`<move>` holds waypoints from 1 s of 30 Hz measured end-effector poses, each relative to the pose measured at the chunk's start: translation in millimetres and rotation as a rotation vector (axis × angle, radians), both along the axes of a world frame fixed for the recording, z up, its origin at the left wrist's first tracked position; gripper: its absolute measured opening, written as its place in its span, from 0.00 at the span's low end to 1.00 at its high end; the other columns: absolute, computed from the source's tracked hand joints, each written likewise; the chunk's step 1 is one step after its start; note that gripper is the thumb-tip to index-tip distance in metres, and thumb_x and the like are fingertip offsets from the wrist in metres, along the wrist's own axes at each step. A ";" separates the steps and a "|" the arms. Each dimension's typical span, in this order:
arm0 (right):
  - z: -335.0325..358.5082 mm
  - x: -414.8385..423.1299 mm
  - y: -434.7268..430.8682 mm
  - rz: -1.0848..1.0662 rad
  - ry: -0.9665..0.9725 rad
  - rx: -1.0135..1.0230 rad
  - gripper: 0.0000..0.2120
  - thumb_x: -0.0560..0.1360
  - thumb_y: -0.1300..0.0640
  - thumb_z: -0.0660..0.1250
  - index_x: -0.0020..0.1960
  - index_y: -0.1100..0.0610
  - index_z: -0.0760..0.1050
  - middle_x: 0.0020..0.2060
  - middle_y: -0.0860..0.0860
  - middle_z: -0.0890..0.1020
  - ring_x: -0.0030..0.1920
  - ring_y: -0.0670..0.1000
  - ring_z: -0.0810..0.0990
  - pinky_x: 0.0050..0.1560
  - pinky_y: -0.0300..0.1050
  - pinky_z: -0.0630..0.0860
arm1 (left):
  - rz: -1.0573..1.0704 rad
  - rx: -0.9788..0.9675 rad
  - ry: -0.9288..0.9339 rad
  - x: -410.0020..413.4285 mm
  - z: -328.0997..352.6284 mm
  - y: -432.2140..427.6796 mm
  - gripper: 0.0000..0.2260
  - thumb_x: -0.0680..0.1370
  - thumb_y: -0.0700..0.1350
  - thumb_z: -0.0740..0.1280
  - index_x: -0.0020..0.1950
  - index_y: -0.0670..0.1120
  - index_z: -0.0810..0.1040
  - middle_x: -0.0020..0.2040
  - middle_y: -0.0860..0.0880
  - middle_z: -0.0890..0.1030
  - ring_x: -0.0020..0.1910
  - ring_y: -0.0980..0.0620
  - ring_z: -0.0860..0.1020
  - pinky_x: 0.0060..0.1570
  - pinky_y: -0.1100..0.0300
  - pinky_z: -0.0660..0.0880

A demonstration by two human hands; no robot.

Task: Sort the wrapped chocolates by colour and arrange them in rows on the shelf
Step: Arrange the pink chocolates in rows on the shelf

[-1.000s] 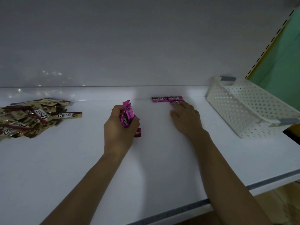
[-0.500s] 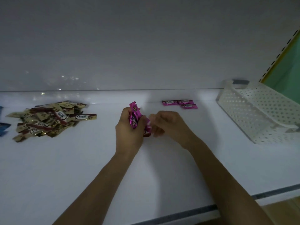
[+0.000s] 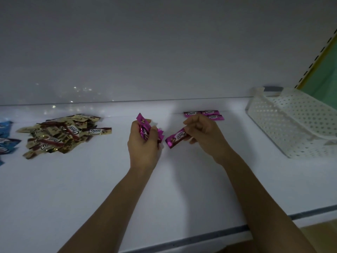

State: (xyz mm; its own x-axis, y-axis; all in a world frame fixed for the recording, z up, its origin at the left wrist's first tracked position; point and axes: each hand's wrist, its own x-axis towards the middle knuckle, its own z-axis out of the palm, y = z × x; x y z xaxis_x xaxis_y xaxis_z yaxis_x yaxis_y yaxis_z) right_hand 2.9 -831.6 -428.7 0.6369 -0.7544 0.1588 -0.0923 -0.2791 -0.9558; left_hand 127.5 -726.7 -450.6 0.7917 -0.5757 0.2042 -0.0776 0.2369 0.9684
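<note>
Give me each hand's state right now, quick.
Left hand: closed, holding a bunch of pink chocolates.
Right hand: closed, pinching a single pink chocolate.

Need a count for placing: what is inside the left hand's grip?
The left hand holds several pink foil-wrapped chocolates; crimped ends stick out above and to the right. The hand covers the rest, so their number is hidden.

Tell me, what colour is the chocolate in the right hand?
Pink, with white Choco lettering. The head view shows the chocolate pinched in the right hand.
</note>
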 end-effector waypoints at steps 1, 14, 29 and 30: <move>-1.6 -0.5 -1.6 -0.027 0.003 -0.011 0.10 0.77 0.68 0.62 0.46 0.53 0.74 0.37 0.51 0.81 0.32 0.45 0.81 0.33 0.38 0.76 | -0.004 0.007 -0.017 -0.8 0.6 0.4 0.07 0.80 0.37 0.64 0.52 0.48 0.73 0.40 0.56 0.78 0.33 0.66 0.79 0.33 0.71 0.73; -18.1 -4.7 -19.4 -0.358 0.100 -0.162 0.09 0.76 0.65 0.66 0.42 0.52 0.75 0.39 0.49 0.81 0.37 0.45 0.80 0.37 0.32 0.73 | -0.038 0.018 -0.013 -5.2 1.7 2.0 0.10 0.80 0.37 0.63 0.46 0.53 0.72 0.32 0.59 0.81 0.29 0.62 0.78 0.25 0.67 0.72; -28.5 14.4 2.1 -0.256 0.689 -0.834 0.12 0.77 0.45 0.63 0.46 0.54 0.76 0.44 0.50 0.78 0.47 0.53 0.75 0.47 0.44 0.65 | -0.013 0.057 -0.099 -1.8 -3.5 0.0 0.11 0.80 0.40 0.65 0.46 0.57 0.71 0.38 0.57 0.79 0.32 0.61 0.79 0.28 0.65 0.75; -27.8 10.4 0.1 -0.247 0.615 -0.776 0.07 0.76 0.50 0.65 0.48 0.55 0.76 0.44 0.50 0.79 0.47 0.53 0.76 0.48 0.44 0.66 | -0.014 0.057 -0.100 -1.5 -4.0 0.1 0.11 0.80 0.40 0.65 0.46 0.57 0.71 0.37 0.57 0.79 0.32 0.61 0.79 0.29 0.65 0.75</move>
